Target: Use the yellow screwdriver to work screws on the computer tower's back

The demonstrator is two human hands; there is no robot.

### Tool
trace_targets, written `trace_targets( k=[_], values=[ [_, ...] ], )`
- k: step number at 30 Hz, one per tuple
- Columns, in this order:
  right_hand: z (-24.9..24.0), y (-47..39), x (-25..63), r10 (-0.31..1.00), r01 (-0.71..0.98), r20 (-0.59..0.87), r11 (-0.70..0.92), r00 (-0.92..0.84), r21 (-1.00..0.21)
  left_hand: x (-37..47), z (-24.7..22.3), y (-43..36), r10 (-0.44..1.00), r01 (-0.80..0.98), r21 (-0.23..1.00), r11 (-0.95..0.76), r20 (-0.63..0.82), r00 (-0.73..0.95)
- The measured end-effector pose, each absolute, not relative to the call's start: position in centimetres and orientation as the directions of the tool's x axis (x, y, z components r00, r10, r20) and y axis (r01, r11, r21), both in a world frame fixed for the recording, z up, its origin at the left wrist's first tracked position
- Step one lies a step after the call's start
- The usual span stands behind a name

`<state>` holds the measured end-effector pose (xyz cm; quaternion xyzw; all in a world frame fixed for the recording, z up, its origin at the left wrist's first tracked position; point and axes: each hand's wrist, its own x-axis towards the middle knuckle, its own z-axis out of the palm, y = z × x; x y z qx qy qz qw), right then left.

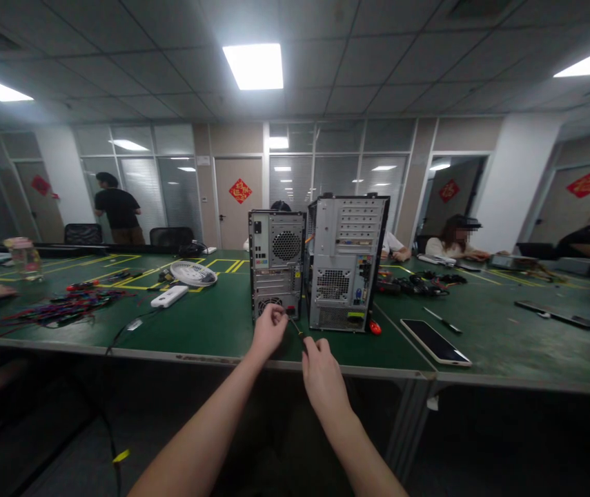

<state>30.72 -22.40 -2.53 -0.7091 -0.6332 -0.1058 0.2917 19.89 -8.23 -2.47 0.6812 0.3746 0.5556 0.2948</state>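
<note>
Two computer cases stand upright side by side at the table's front edge, their back panels towards me. The smaller grey computer case (277,238) is on the left; the larger computer case (326,238) with a black side is on the right. My right hand (323,376) is closed around the handle of a screwdriver (297,329), whose thin shaft points up and left at the smaller case's lower right corner. Beside the shaft's tip, my left hand (270,330) has its fingers bent in a pinch; whatever lies between them is too small to tell.
Bundled coloured cables (67,304), a white power strip (169,297) and a white round fan guard (194,273) lie to the left. On the right are a phone (435,342), another screwdriver (442,320) and black cables (424,281). People are around the green table (212,331).
</note>
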Motion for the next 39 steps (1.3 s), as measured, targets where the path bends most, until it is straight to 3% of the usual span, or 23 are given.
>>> trace_targets(
  k=[4,7,13,19,24,33,39],
  values=[
    [-2.5,-22.1,30.9,0.857,0.958,0.478,-0.059,0.193,-0.281,17.0,-1.2,-8.6,0.737,0.254,0.749,-0.612,0.657,-0.16],
    [-2.1,-21.9,31.0,0.873,0.969,0.459,-0.061,0.168,-0.239,14.9,-0.8,-6.5,0.697,0.357,0.728,-0.585,0.677,-0.238],
    [-0.5,-20.9,31.5,0.9,1.0,0.435,-0.023,0.02,0.002,13.0,-2.1,-1.9,0.855,0.467,0.749,-0.47,0.517,0.033],
    [0.6,-20.5,32.1,0.91,0.998,0.411,0.034,-0.056,0.06,13.0,-3.1,-1.3,0.905,0.476,0.77,-0.426,0.361,0.225],
    [-0.2,-20.7,32.0,0.913,0.999,0.406,-0.04,0.041,-0.013,13.1,-3.0,-1.4,0.924,0.539,0.751,-0.382,0.308,0.225],
    [-0.4,-20.8,30.7,0.864,0.928,0.373,-0.238,0.337,-0.287,13.1,-2.9,-1.3,0.929,0.549,0.75,-0.37,0.3,0.216],
    [-0.1,-20.6,30.2,0.848,0.877,0.331,-0.273,0.414,-0.396,13.0,-2.9,-1.4,0.932,0.531,0.766,-0.363,0.297,0.208]
  ],
)
